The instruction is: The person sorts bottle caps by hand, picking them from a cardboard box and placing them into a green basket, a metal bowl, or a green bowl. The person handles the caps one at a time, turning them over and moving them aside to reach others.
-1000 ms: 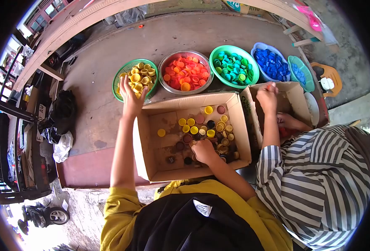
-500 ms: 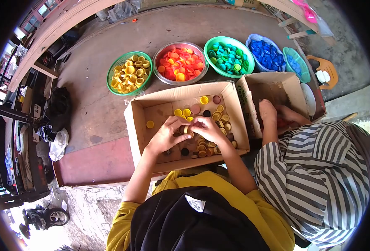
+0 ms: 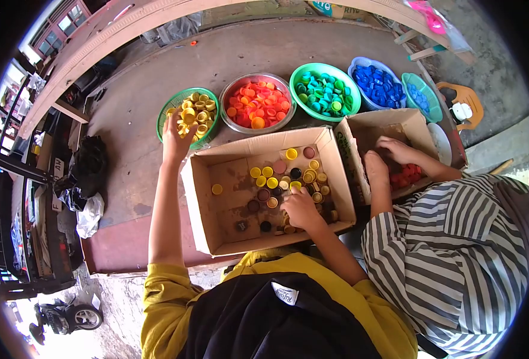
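Note:
My left hand reaches to the near left side of a green basket of yellowish caps; its fingers are bent over the caps, and whether they hold one is hidden. Inside the large cardboard box, my right hand is closed at a bright yellow cap, its fingertips against or just beside it. Around that hand lie several tan, brown and black caps. A few bright yellow caps are left of it, and a single one lies near the box's left wall.
Beyond the box stand a metal bowl of red and orange caps, a green basin of green caps and a blue basket of blue caps. To the right, a co-worker in stripes has both hands in a smaller cardboard box.
My left hand has gone from the middle of the large box up and left to the green basket. The right hand moved slightly right and down. The co-worker's hands shifted within the smaller box.

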Action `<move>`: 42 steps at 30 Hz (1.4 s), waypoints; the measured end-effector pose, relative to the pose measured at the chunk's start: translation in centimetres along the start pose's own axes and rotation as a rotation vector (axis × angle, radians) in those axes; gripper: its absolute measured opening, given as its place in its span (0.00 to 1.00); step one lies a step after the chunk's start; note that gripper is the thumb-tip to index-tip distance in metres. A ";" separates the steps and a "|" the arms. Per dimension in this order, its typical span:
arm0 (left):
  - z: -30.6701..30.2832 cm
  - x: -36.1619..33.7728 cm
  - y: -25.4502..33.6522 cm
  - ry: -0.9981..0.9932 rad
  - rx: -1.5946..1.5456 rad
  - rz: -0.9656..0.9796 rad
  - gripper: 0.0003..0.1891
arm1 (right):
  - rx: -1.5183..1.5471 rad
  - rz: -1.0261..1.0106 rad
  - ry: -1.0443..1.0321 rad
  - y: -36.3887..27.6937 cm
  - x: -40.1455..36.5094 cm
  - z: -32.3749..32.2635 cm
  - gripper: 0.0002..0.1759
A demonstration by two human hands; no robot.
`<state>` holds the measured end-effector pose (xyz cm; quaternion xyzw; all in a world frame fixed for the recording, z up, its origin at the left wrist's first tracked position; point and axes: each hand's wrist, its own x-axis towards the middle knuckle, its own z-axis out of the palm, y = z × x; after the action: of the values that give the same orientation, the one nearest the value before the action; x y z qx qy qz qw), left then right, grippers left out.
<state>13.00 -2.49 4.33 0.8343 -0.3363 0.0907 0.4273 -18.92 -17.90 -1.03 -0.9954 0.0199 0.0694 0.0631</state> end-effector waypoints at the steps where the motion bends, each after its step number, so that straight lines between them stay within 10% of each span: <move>1: 0.6 0.1 -0.5 0.058 0.054 0.032 0.33 | -0.036 0.005 0.017 -0.1 0.1 0.2 0.09; 14: 3.8 -12.7 11.5 -0.065 -0.149 0.073 0.33 | 0.012 -0.016 0.058 -0.4 -0.4 0.4 0.03; 20: 6.6 -16.9 11.0 -0.605 -0.911 -0.646 0.20 | 0.501 -0.039 0.042 0.4 0.0 -1.6 0.17; 28: 6.2 -16.0 13.1 -0.570 -1.803 -1.160 0.27 | 1.059 -0.002 0.284 -1.7 0.6 -8.8 0.19; 35: 5.7 -16.2 13.7 -0.561 -1.863 -1.168 0.23 | 0.568 -0.098 0.527 -2.7 0.8 -9.2 0.21; 42: 5.0 -13.7 10.0 -0.255 -1.898 -1.249 0.17 | 0.798 -0.015 0.599 -1.1 0.8 -6.0 0.15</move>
<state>-4.43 -3.80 1.70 0.1995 0.1634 -0.5136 0.8184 -17.29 -17.57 4.87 -0.8700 0.0547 -0.2328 0.4312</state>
